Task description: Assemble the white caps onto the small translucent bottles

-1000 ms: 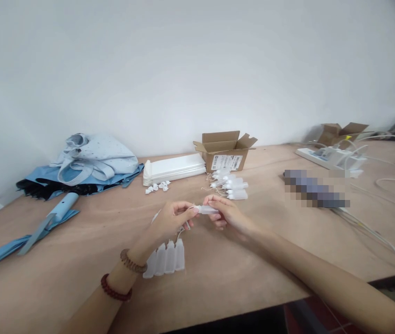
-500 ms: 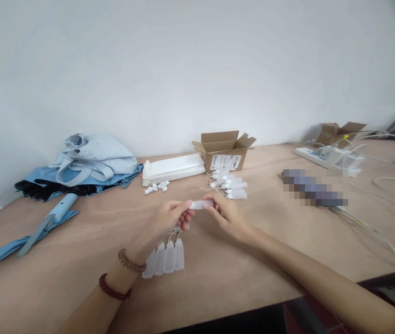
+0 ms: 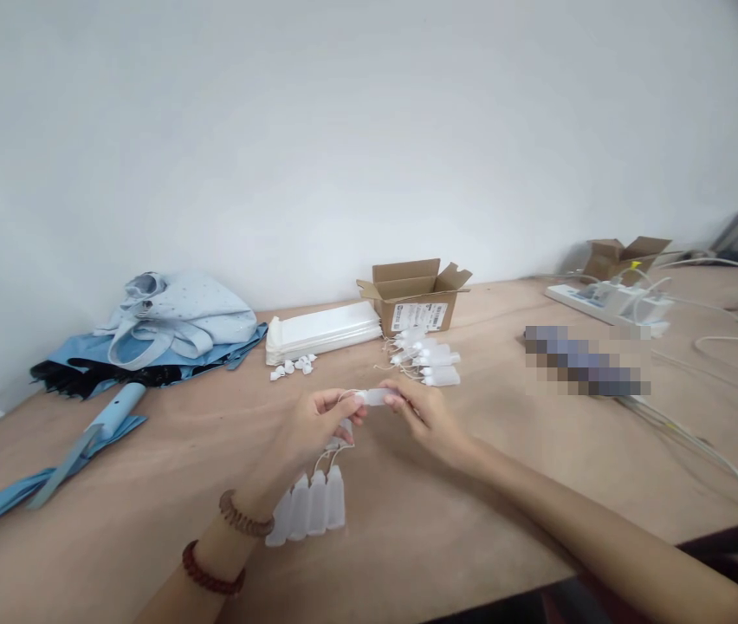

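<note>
My left hand (image 3: 309, 425) and my right hand (image 3: 426, 413) meet above the wooden table (image 3: 473, 485), both pinching one small translucent white plastic bottle (image 3: 377, 396) held sideways between them. The left fingers grip its cap end, the right fingers its body. Thin strings hang from my left hand down to a row of several similar bottles (image 3: 309, 509) lying side by side on the table just below. Two bead bracelets sit on my left wrist.
Behind my hands lie a pile of loose bottles (image 3: 427, 357), small white caps (image 3: 291, 367), a stack of white bags (image 3: 320, 330) and an open cardboard box (image 3: 414, 292). Blue cloth and a folded umbrella (image 3: 141, 325) sit at left. A power strip (image 3: 606, 299) and cables run at right.
The bottle and both hands have shifted slightly left and closer together. The camera has tilted, so everything sits a little lower in view.
</note>
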`<control>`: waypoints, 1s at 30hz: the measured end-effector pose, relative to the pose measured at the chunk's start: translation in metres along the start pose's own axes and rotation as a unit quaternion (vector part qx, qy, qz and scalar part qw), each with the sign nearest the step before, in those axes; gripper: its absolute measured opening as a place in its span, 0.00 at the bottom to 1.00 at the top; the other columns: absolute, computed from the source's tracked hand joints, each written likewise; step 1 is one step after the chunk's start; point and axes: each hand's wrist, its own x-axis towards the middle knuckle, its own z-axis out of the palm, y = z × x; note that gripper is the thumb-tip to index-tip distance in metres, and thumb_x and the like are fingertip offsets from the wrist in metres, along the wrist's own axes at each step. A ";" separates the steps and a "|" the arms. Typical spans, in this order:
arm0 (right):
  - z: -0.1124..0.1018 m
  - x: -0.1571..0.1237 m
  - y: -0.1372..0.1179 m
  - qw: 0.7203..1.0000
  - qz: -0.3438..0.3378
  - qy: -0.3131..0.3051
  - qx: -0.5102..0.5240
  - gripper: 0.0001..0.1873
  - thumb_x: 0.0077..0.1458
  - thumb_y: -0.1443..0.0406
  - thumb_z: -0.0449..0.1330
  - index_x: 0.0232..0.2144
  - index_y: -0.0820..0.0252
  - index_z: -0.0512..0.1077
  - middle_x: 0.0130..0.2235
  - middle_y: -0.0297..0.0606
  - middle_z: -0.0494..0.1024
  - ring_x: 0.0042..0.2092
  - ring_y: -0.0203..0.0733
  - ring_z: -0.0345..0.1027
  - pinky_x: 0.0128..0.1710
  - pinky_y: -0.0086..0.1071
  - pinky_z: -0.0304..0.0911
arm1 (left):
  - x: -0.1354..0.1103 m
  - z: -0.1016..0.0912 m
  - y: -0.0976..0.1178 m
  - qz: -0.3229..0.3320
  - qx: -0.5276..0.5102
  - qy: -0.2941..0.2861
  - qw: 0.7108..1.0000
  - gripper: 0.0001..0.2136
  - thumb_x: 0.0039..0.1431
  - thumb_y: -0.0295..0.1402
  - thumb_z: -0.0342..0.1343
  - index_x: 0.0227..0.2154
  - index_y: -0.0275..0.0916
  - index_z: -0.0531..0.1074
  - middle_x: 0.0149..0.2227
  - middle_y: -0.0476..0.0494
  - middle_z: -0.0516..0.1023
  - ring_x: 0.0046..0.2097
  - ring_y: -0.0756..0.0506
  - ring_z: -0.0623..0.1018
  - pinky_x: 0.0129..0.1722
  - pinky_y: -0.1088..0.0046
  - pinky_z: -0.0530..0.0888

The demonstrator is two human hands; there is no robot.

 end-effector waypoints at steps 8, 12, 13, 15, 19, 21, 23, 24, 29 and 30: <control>0.003 -0.003 -0.001 1.000 -0.010 -0.020 -0.005 0.14 0.64 0.63 0.45 0.43 0.61 0.68 0.38 0.45 0.76 0.38 0.44 0.69 0.38 0.34 0.61 | 0.001 0.000 -0.005 -0.069 0.015 -0.018 0.997 0.22 0.53 0.52 0.53 0.25 0.34 0.70 0.17 0.52 0.68 0.13 0.56 0.64 0.11 0.81 0.57; 0.002 -0.002 -0.004 0.999 0.025 -0.027 0.019 0.15 0.65 0.61 0.44 0.38 0.59 0.69 0.35 0.41 0.76 0.36 0.43 0.69 0.36 0.32 0.59 | 0.001 0.001 -0.009 0.014 0.024 -0.016 0.999 0.17 0.54 0.47 0.56 0.24 0.34 0.71 0.19 0.50 0.70 0.18 0.55 0.67 0.17 0.80 0.63; 0.001 -0.001 -0.004 0.999 0.037 -0.027 0.029 0.15 0.65 0.61 0.45 0.37 0.58 0.69 0.34 0.40 0.76 0.35 0.42 0.68 0.36 0.32 0.59 | 0.001 0.002 -0.008 0.036 0.029 -0.014 0.999 0.16 0.54 0.45 0.57 0.25 0.34 0.71 0.19 0.50 0.71 0.19 0.54 0.68 0.19 0.79 0.64; 0.000 0.000 -0.004 0.997 0.051 -0.027 0.043 0.14 0.64 0.61 0.45 0.35 0.58 0.69 0.32 0.38 0.75 0.34 0.41 0.68 0.34 0.31 0.58 | -0.001 0.003 -0.007 0.065 0.035 -0.003 0.997 0.13 0.53 0.42 0.59 0.30 0.34 0.72 0.21 0.49 0.73 0.20 0.54 0.68 0.21 0.79 0.66; -0.001 0.001 -0.004 0.997 0.051 -0.018 0.047 0.13 0.63 0.62 0.47 0.35 0.59 0.69 0.31 0.37 0.74 0.32 0.39 0.66 0.33 0.30 0.56 | -0.002 0.004 -0.004 0.063 0.025 0.007 0.998 0.15 0.50 0.41 0.61 0.35 0.34 0.73 0.24 0.48 0.74 0.23 0.52 0.71 0.23 0.78 0.69; -0.001 0.001 -0.005 0.998 0.050 -0.013 0.044 0.12 0.63 0.63 0.47 0.36 0.60 0.69 0.31 0.37 0.73 0.31 0.39 0.65 0.32 0.30 0.56 | 0.000 0.003 -0.005 0.044 0.022 -0.008 0.999 0.16 0.52 0.44 0.59 0.32 0.34 0.73 0.26 0.47 0.74 0.23 0.52 0.72 0.21 0.78 0.69; -0.001 0.000 -0.005 0.998 0.043 -0.013 0.040 0.12 0.63 0.63 0.47 0.36 0.60 0.69 0.31 0.38 0.74 0.31 0.39 0.65 0.33 0.30 0.56 | 0.002 0.003 -0.007 0.017 0.022 -0.018 0.999 0.19 0.54 0.48 0.54 0.29 0.34 0.72 0.26 0.47 0.73 0.22 0.52 0.72 0.17 0.78 0.66; -0.001 0.000 -0.006 0.998 0.039 -0.013 0.039 0.12 0.63 0.63 0.47 0.37 0.60 0.69 0.32 0.38 0.74 0.32 0.39 0.65 0.33 0.30 0.56 | 0.003 0.003 -0.008 0.006 0.025 -0.017 1.000 0.21 0.55 0.50 0.52 0.28 0.33 0.72 0.25 0.47 0.72 0.20 0.52 0.71 0.15 0.79 0.64; 0.001 -0.001 -0.005 0.997 0.038 -0.029 0.053 0.12 0.64 0.63 0.46 0.36 0.59 0.69 0.32 0.38 0.74 0.33 0.40 0.66 0.35 0.30 0.57 | 0.002 0.007 -0.013 0.009 0.072 0.008 0.997 0.21 0.57 0.51 0.49 0.26 0.35 0.70 0.19 0.53 0.68 0.16 0.55 0.66 0.13 0.80 0.59; 0.002 -0.001 -0.005 0.997 0.043 -0.031 0.058 0.13 0.64 0.63 0.46 0.35 0.59 0.69 0.32 0.38 0.73 0.33 0.40 0.66 0.35 0.30 0.57 | 0.001 0.008 -0.014 0.020 0.087 0.015 0.996 0.21 0.57 0.51 0.49 0.25 0.35 0.70 0.19 0.53 0.67 0.16 0.55 0.66 0.14 0.80 0.59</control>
